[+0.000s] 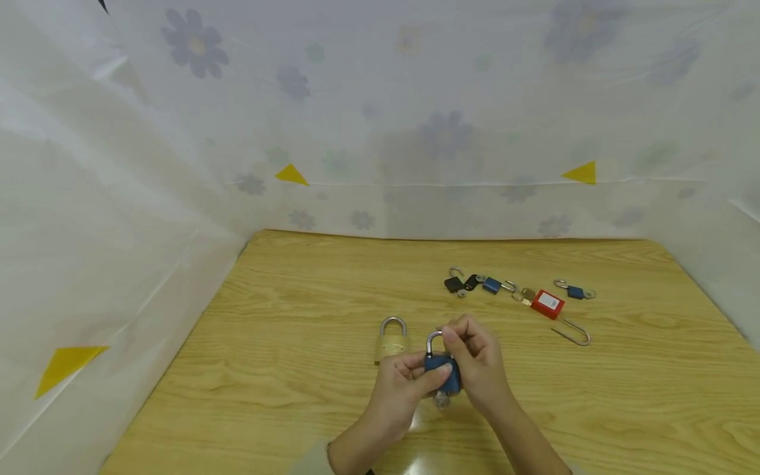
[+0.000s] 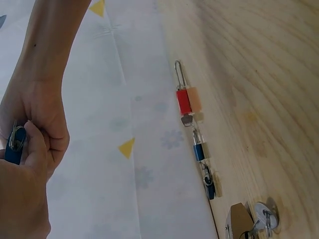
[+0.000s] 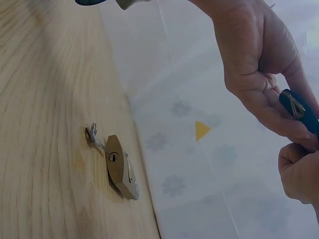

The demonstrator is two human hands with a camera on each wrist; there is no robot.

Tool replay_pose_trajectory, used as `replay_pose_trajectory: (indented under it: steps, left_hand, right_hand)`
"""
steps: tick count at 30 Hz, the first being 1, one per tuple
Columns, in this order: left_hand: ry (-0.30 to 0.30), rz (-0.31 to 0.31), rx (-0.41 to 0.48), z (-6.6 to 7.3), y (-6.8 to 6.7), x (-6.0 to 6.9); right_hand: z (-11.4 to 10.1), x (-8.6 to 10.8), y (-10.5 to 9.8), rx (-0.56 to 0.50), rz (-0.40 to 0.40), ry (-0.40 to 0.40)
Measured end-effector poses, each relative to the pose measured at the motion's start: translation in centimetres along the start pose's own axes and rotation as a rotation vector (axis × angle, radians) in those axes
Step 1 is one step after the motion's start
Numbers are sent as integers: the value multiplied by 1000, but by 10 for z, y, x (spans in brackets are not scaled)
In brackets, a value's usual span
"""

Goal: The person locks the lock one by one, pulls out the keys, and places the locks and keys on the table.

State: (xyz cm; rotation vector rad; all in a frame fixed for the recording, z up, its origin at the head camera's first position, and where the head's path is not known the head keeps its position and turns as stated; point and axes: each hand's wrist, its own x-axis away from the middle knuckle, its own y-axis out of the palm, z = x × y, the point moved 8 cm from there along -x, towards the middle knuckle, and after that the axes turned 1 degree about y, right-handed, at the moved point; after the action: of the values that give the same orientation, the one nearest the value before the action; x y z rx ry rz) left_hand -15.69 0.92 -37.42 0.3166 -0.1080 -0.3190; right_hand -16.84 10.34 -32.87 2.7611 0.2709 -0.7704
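A blue padlock [image 1: 436,362] is held up above the table between both hands, its metal shackle [image 1: 429,344] pointing away and a key [image 1: 441,400] at its bottom end. My left hand [image 1: 399,390] grips the padlock's body, thumb across its front face. With thumb and fingers my right hand [image 1: 482,369] pinches the right side of the shackle, hiding whether that end sits in the body. Just beyond the left hand a larger brass padlock [image 1: 390,346] lies on the table; keys [image 3: 93,133] by its base show in the right wrist view.
Toward the back right lie a black padlock [image 1: 454,285], another small black one [image 1: 471,282], two small blue ones [image 1: 491,285] and a red padlock [image 1: 547,304] with a long open shackle. Flowered white sheeting [image 1: 368,152] walls the wooden table [image 1: 267,396] at back and sides.
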Motion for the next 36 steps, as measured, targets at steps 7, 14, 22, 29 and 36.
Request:
replay_pose_trajectory:
  steps: [7,14,22,29,36]
  left_hand:
    - [-19,-6,-19,-3,-4,-1]
    - [-10,-10,-11,-2,-6,-1]
    - [-10,-32,-15,-4,-4,-2]
    - [-27,16,-59,-5,-8,-5]
    - [-36,7,-45,-6,-10,-7]
  right_hand:
    - [6,4,0,8,8,26]
    - [7,4,2,12,-6,29]
    - [13,7,-2,49,27,92]
    - [23,4,-12,143,86,268]
    - [19,0,-22,284,204,296]
